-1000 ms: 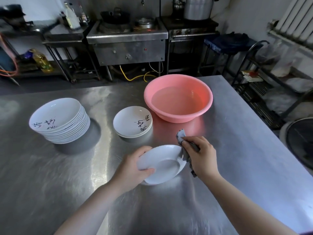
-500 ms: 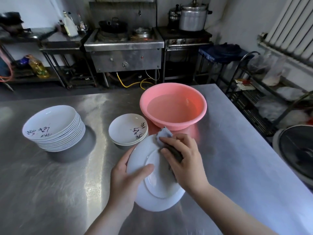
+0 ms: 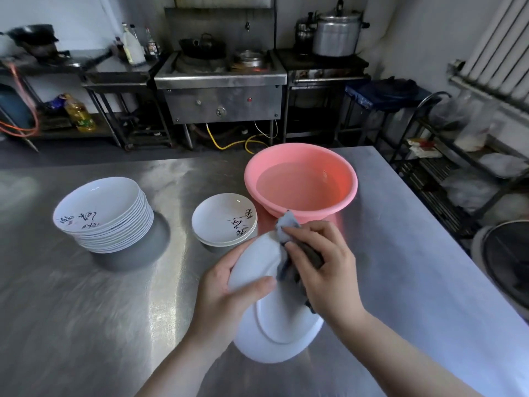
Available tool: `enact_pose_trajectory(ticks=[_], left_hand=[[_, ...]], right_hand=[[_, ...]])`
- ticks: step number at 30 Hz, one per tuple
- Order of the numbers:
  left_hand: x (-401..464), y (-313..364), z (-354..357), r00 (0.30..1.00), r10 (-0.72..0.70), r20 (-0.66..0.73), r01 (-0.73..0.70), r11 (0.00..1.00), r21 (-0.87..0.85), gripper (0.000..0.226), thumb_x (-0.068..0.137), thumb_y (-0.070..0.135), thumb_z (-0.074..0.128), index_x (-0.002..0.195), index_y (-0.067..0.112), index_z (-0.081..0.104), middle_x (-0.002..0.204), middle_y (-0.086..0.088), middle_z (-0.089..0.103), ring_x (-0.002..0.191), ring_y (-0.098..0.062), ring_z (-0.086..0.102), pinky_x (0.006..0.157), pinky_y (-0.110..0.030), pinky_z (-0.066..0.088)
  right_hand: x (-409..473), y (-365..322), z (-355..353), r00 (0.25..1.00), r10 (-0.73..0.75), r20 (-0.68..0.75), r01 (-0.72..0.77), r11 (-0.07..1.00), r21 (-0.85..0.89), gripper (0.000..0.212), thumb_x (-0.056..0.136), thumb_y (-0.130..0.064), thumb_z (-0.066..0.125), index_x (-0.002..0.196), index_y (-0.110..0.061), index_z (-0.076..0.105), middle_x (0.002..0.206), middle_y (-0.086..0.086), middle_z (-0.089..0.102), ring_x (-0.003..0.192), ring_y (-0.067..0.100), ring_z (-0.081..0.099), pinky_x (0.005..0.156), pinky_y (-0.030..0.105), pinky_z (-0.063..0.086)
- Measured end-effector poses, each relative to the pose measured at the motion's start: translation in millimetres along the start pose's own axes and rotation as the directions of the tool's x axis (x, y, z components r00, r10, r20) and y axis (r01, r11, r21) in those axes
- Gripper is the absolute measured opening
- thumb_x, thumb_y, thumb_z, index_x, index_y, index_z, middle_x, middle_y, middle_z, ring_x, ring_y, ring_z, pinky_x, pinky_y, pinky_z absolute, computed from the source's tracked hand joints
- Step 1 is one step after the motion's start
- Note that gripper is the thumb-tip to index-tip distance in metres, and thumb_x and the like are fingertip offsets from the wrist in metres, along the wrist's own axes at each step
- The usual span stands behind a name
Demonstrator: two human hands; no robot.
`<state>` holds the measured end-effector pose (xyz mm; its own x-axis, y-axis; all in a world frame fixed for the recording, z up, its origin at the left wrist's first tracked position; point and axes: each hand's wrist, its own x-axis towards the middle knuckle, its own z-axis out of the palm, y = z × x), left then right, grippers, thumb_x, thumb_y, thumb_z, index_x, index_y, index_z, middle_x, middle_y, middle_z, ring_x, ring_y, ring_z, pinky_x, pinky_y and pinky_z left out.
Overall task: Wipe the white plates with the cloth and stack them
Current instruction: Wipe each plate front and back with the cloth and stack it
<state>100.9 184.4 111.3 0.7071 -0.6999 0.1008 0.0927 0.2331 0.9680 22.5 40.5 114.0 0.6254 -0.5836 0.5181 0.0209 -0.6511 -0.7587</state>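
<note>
The left hand [image 3: 229,293] holds a white plate [image 3: 274,319] above the steel table [image 3: 86,325], close to the near edge. The plate is turned so that its underside faces the camera: one sees the raised round foot ring and a plain, glossy white surface with no marks on it. The thumb lies across the back of the plate near its upper left rim, and the other fingers are curled behind the rim, so the hand grips it firmly there. The plate is tilted, its upper edge pointing away toward the basin.

The right hand [image 3: 320,270] has its fingers bent around a grey cloth [image 3: 289,224] and presses it against the upper right part of the plate. One corner of the cloth stands up above the fingers, and a darker part hangs down along the palm side over the plate.

Behind the hands, in the middle of the table, lies a short stack of plates [image 3: 223,222]; the top one is white with dark brush characters near its right rim. To the left, well apart, stands a tall stack of plates [image 3: 103,216] of the same kind, with characters on the top one. A pink basin [image 3: 300,181] with water stands just beside the short stack, to its right.
</note>
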Motion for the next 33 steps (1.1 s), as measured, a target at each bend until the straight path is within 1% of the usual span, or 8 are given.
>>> enact_pose_trajectory(ticks=[4, 8, 11, 16, 22, 25, 29, 33], left_hand=[[4.2, 13.8, -1.9, 0.999, 0.027, -0.023, -0.027, 0.999, -0.019, 0.055, 0.071, 0.004, 0.074, 0.122, 0.022, 0.069, 0.116, -0.009, 0.073, 0.109, -0.025, 0.069, 0.086, -0.028, 0.055], [17.4, 33.2, 7.3, 0.983, 0.074, -0.167, -0.09, 0.992, -0.091, 0.048, 0.07, 0.007, 0.072, 0.116, 0.022, 0.072, 0.108, -0.011, 0.075, 0.097, -0.025, 0.072, 0.077, -0.029, 0.057], [22.7, 42.0, 15.3, 0.97, 0.069, -0.233, -0.113, 0.977, -0.179, 0.043, 0.075, 0.013, 0.07, 0.117, 0.021, 0.071, 0.113, -0.013, 0.073, 0.103, -0.03, 0.07, 0.086, -0.039, 0.055], [21.6, 53.5, 39.7, 0.971, 0.048, -0.234, -0.125, 0.937, -0.325, 0.038, 0.085, 0.019, 0.067, 0.122, 0.022, 0.068, 0.123, -0.012, 0.07, 0.115, -0.03, 0.066, 0.09, -0.038, 0.056], [28.0, 88.6, 59.1, 0.95, 0.114, -0.289, -0.238, 0.866, -0.439, 0.037, 0.089, 0.015, 0.056, 0.126, 0.011, 0.063, 0.12, -0.022, 0.068, 0.106, -0.034, 0.067, 0.088, -0.042, 0.055], [23.5, 91.8, 63.9, 0.908, 0.149, -0.391, -0.301, 0.882, -0.363, 0.038, 0.085, 0.014, 0.059, 0.123, 0.016, 0.065, 0.113, -0.009, 0.073, 0.098, -0.023, 0.07, 0.078, -0.034, 0.056], [18.8, 95.3, 77.5, 0.91, 0.156, -0.383, -0.298, 0.889, -0.346, 0.039, 0.085, 0.017, 0.06, 0.123, 0.02, 0.066, 0.116, -0.006, 0.073, 0.101, -0.02, 0.07, 0.085, -0.039, 0.052], [10.5, 104.2, 81.5, 0.922, 0.156, -0.353, -0.301, 0.864, -0.403, 0.038, 0.087, 0.015, 0.058, 0.125, 0.015, 0.065, 0.117, -0.016, 0.071, 0.101, -0.028, 0.071, 0.085, -0.038, 0.058]], right_hand=[[15.5, -9.0, -11.4, 0.955, -0.273, 0.119, 0.284, 0.955, -0.084, 0.02, 0.089, -0.022, 0.064, 0.106, -0.022, 0.074, 0.099, -0.003, 0.059, 0.092, 0.015, 0.055, 0.082, 0.027, 0.043], [43.1, -10.2, -28.6, 0.993, -0.103, -0.064, 0.098, 0.993, -0.068, 0.021, 0.087, -0.012, 0.068, 0.105, -0.021, 0.073, 0.097, -0.006, 0.059, 0.092, 0.01, 0.058, 0.08, 0.024, 0.046], [36.2, -18.9, -27.6, 0.979, -0.167, -0.118, 0.148, 0.976, -0.157, 0.022, 0.086, -0.015, 0.067, 0.106, -0.021, 0.073, 0.098, -0.007, 0.058, 0.091, 0.014, 0.055, 0.078, 0.024, 0.045], [54.4, -46.9, -40.1, 0.926, -0.372, -0.061, 0.346, 0.902, -0.259, 0.022, 0.081, -0.013, 0.069, 0.1, -0.021, 0.076, 0.096, -0.003, 0.062, 0.082, 0.026, 0.056, 0.07, 0.042, 0.046], [51.2, -63.7, -59.7, 0.798, -0.578, 0.172, 0.603, 0.763, -0.234, 0.019, 0.089, -0.025, 0.063, 0.104, -0.03, 0.073, 0.1, -0.01, 0.062, 0.086, 0.016, 0.058, 0.073, 0.037, 0.038], [63.8, -53.9, -82.0, 0.856, -0.516, 0.019, 0.5, 0.82, -0.278, 0.019, 0.084, -0.019, 0.07, 0.099, -0.029, 0.076, 0.097, -0.011, 0.061, 0.085, 0.012, 0.054, 0.078, 0.03, 0.03], [77.5, -70.0, -75.1, 0.896, -0.421, -0.137, 0.359, 0.872, -0.334, 0.02, 0.084, -0.018, 0.07, 0.1, -0.026, 0.076, 0.098, -0.006, 0.062, 0.082, 0.019, 0.053, 0.077, 0.03, 0.027], [54.9, -84.1, -64.3, 0.809, -0.588, -0.009, 0.556, 0.769, -0.314, 0.022, 0.087, -0.024, 0.063, 0.106, -0.03, 0.073, 0.1, -0.007, 0.063, 0.085, 0.018, 0.055, 0.072, 0.035, 0.032]])
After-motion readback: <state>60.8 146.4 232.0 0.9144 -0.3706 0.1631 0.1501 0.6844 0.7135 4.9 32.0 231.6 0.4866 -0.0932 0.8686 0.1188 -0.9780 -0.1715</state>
